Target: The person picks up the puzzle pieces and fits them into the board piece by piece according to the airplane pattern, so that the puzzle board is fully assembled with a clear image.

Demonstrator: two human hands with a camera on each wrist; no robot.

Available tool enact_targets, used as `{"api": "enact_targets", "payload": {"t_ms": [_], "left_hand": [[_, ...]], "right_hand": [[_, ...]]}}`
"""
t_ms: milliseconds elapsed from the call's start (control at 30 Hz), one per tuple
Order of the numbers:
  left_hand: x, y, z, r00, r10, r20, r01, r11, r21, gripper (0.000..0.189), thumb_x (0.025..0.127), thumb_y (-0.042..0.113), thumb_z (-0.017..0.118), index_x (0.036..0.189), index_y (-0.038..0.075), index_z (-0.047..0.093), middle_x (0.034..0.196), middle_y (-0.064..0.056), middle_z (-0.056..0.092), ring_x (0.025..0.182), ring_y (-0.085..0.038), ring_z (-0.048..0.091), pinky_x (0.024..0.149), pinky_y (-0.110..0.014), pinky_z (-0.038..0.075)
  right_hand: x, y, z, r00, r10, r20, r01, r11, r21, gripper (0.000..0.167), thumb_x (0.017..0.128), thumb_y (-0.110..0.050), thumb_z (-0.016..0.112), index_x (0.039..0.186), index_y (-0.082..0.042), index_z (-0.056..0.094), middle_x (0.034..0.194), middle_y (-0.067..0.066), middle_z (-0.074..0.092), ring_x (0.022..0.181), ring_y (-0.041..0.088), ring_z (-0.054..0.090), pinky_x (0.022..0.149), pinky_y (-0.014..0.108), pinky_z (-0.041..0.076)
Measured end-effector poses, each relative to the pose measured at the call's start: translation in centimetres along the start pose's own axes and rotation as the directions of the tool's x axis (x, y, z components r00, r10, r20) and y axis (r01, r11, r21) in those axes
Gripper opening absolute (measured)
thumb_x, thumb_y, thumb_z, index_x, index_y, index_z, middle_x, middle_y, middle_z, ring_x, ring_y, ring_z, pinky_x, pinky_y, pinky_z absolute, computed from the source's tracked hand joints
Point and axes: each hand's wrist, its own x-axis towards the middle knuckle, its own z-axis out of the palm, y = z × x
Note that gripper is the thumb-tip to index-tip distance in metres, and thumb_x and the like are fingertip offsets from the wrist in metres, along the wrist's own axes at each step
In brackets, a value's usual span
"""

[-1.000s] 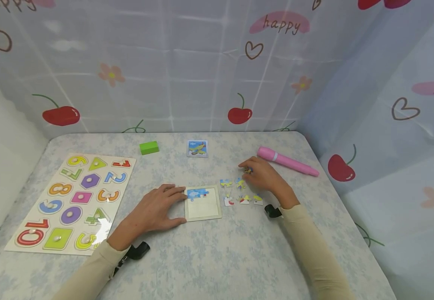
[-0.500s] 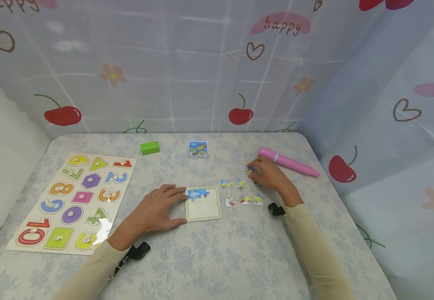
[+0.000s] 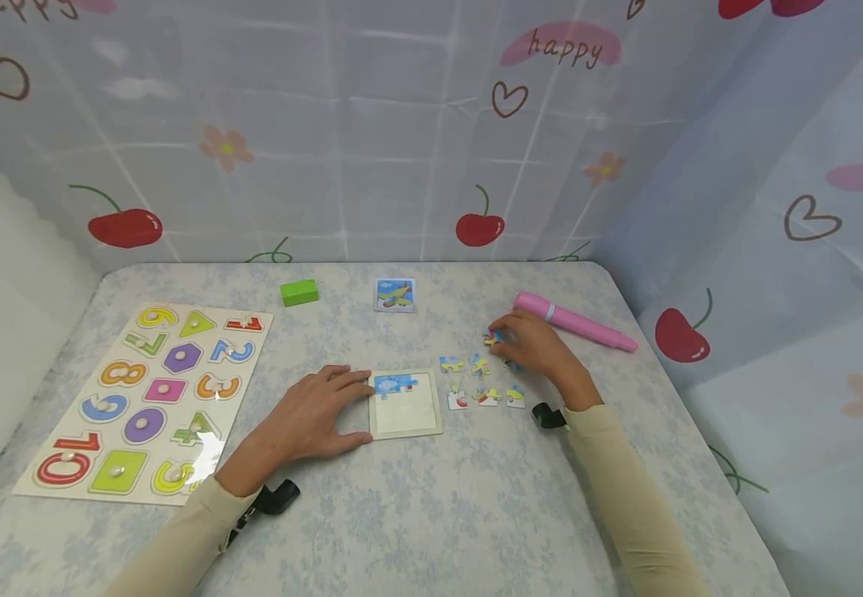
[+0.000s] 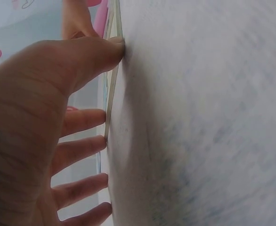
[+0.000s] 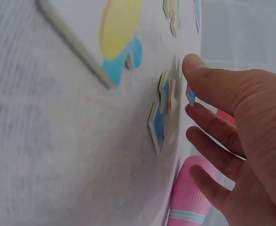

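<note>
My right hand (image 3: 534, 344) pinches a small blue jigsaw piece (image 5: 190, 95) between thumb and forefinger, a little above the table. Below that hand lies another jigsaw piece (image 5: 158, 125), blue along its edge. Spread fingers of my left hand (image 3: 319, 416) rest against the left side of a square puzzle tray (image 3: 404, 434), with the thumb (image 4: 102, 52) at its near corner. Inside the tray, joined blue sky pieces (image 3: 394, 384) fill part of the top. Loose pieces lie in two rows right of the tray, among them a yellow-and-blue piece (image 3: 451, 364) and a white-and-red piece (image 3: 457, 400).
At the back stands a small airplane picture card (image 3: 395, 295), with a green block (image 3: 299, 293) to its left. A pink pen-shaped stick (image 3: 580, 322) lies just behind my right hand. The number-and-shape board (image 3: 203, 365) covers the table's left side.
My right hand has shifted slightly right, and the piece in its fingers shows more at the fingertips. Another piece has come into sight beneath that hand. The left hand keeps its place on the tray.
</note>
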Motion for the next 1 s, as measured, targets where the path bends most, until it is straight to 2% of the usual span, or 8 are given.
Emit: {"api": "enact_targets", "payload": {"t_ms": [267, 533, 767, 1000], "left_hand": [[0.1, 0.0, -0.2, 1.000, -0.003, 0.005, 0.003, 1.000, -0.007, 0.070, 0.088, 0.056, 0.085, 0.144, 0.017, 0.070, 0.156, -0.006, 0.060, 0.142, -0.036, 0.054, 0.101, -0.061, 0.054], [0.1, 0.0, -0.2, 1.000, -0.014, 0.018, 0.014, 1.000, -0.013, 0.069, 0.089, 0.056, 0.084, 0.144, 0.017, 0.070, 0.157, -0.006, 0.059, 0.143, -0.036, 0.053, 0.102, -0.061, 0.053], [0.1, 0.1, -0.2, 1.000, -0.016, 0.025, 0.016, 1.000, -0.012, 0.069, 0.089, 0.056, 0.084, 0.144, 0.017, 0.070, 0.157, -0.006, 0.059, 0.144, -0.036, 0.053, 0.102, -0.062, 0.053], [0.1, 0.1, -0.1, 1.000, -0.014, 0.027, 0.014, 1.000, -0.010, 0.069, 0.089, 0.056, 0.084, 0.144, 0.017, 0.070, 0.157, -0.006, 0.059, 0.144, -0.036, 0.053, 0.102, -0.061, 0.053]], "right_hand": [[0.1, -1.8, 0.1, 0.997, -0.075, -0.032, 0.075, 0.997, -0.024, 0.038, 0.095, -0.021, 0.086, 0.128, -0.005, 0.077, 0.127, 0.013, 0.072, 0.122, 0.033, 0.065, 0.107, 0.052, 0.052], [-0.3, -4.3, 0.6, 0.998, -0.067, -0.009, 0.067, 0.998, -0.003, 0.039, 0.095, -0.027, 0.086, 0.130, -0.013, 0.077, 0.134, 0.010, 0.067, 0.127, 0.034, 0.062, 0.111, 0.053, 0.050], [-0.7, -6.1, 1.1, 0.992, -0.129, -0.014, 0.129, 0.992, -0.010, 0.037, 0.095, -0.028, 0.086, 0.129, -0.014, 0.078, 0.126, 0.007, 0.070, 0.120, 0.031, 0.064, 0.111, 0.055, 0.048], [-1.0, -7.1, 1.6, 0.984, -0.177, -0.020, 0.177, 0.984, -0.027, 0.038, 0.095, -0.030, 0.086, 0.128, -0.014, 0.078, 0.125, 0.006, 0.071, 0.116, 0.029, 0.066, 0.101, 0.049, 0.055]]}}
